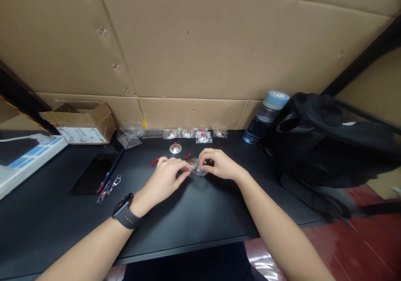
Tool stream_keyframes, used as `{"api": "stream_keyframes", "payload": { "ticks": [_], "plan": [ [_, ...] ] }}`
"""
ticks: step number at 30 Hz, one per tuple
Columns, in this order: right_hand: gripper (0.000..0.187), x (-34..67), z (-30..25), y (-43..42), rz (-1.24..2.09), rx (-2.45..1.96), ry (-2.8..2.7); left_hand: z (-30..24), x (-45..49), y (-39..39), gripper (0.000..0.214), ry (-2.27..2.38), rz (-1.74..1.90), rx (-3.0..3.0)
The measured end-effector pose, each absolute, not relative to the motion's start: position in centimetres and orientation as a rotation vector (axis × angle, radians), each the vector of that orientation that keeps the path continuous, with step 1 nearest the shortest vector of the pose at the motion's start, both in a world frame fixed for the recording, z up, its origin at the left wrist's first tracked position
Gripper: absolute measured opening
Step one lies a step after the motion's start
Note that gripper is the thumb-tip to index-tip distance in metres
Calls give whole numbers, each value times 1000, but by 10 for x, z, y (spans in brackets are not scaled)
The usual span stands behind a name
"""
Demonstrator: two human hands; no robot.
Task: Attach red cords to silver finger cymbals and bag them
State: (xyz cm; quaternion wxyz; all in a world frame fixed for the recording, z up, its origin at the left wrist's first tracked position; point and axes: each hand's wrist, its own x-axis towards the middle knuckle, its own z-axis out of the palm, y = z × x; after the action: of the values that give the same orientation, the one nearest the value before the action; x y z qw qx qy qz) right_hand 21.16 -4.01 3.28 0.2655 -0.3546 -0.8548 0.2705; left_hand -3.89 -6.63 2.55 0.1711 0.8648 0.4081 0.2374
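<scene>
My left hand (166, 176) and my right hand (219, 164) meet over the black table (194, 214), both pinching a small clear plastic bag (196, 167) that holds a silvery part. Just beyond the hands stands a round metal disc with a red knob (175, 148). Two small red pieces lie near it, one (154, 162) by my left fingers and one (187, 156) above the bag. A row of several bagged discs (196, 134) lies along the cardboard wall. A dark watch (125, 212) is on my left wrist.
A blue-capped water bottle (266, 116) and a black bag (328, 143) fill the right side. At left lie a phone (92, 174), a pen (109, 172), a keyring (109, 187), a cardboard box (83, 122) and loose clear bags (130, 135). Cardboard walls (200, 42) close the back.
</scene>
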Motion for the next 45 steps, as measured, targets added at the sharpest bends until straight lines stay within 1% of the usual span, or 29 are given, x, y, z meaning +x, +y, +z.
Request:
{"api": "stream_keyframes", "payload": {
  "ticks": [2, 5, 7, 8, 11, 12, 13, 14, 17, 19, 21, 24, 26, 29, 32, 35, 38, 41, 45],
  "plan": [
    [3, 212, 33, -40, 829, -990, -2224, 29, -43, -63, 17, 1196, 718, 2317],
    [9, 208, 31, -42, 1008, -1037, -2077, 32, -48, -59, 39, 1243, 777, 2148],
    [11, 204, 29, -45, 1092, -1034, -2001, 32, -50, -58, 46, 1281, 787, 2103],
    [17, 201, 29, -46, 1111, -1036, -1977, 31, -51, -57, 47, 1299, 778, 2093],
    [48, 197, 31, -51, 1094, -1071, -1965, 28, -51, -56, 48, 1344, 702, 2071],
    [52, 196, 31, -53, 1063, -1086, -1983, 27, -51, -56, 46, 1360, 669, 2068],
    [52, 195, 31, -54, 1019, -1102, -2017, 26, -50, -56, 43, 1377, 635, 2075],
    [48, 194, 31, -55, 962, -1119, -2068, 24, -50, -57, 38, 1399, 599, 2098],
    [27, 190, 30, -58, 758, -1180, -2258, 19, -48, -58, 22, 1462, 489, 2231],
    [20, 187, 29, -59, 654, -1195, -2345, 15, -46, -60, 20, 1490, 456, 2314],
    [20, 185, 29, -61, 564, -1198, -2394, 11, -45, -62, 25, 1503, 466, 2382],
    [29, 182, 29, -63, 441, -1214, -2448, 7, -44, -65, 34, 1499, 490, 2485],
    [26, 180, 27, -64, 394, -1227, -2464, 6, -44, -66, 34, 1498, 496, 2542],
    [17, 179, 26, -65, 382, -1240, -2431, 6, -46, -64, 23, 1544, 553, 2572],
    [23, 179, 27, -64, 431, -1248, -2369, 9, -47, -59, 16, 1597, 661, 2520],
    [27, 181, 29, -60, 539, -1261, -2284, 13, -48, -55, 18, 1598, 741, 2418],
    [18, 183, 29, -55, 663, -1206, -2185, 16, -49, -52, 19, 1532, 839, 2305],
    [14, 184, 27, -51, 716, -1128, -2103, 13, -52, -47, 21, 1436, 944, 2218],
    [5, 184, 25, -49, 760, -1141, -1963, 6, -54, -41, 23, 1322, 944, 2178]
  ]
}}
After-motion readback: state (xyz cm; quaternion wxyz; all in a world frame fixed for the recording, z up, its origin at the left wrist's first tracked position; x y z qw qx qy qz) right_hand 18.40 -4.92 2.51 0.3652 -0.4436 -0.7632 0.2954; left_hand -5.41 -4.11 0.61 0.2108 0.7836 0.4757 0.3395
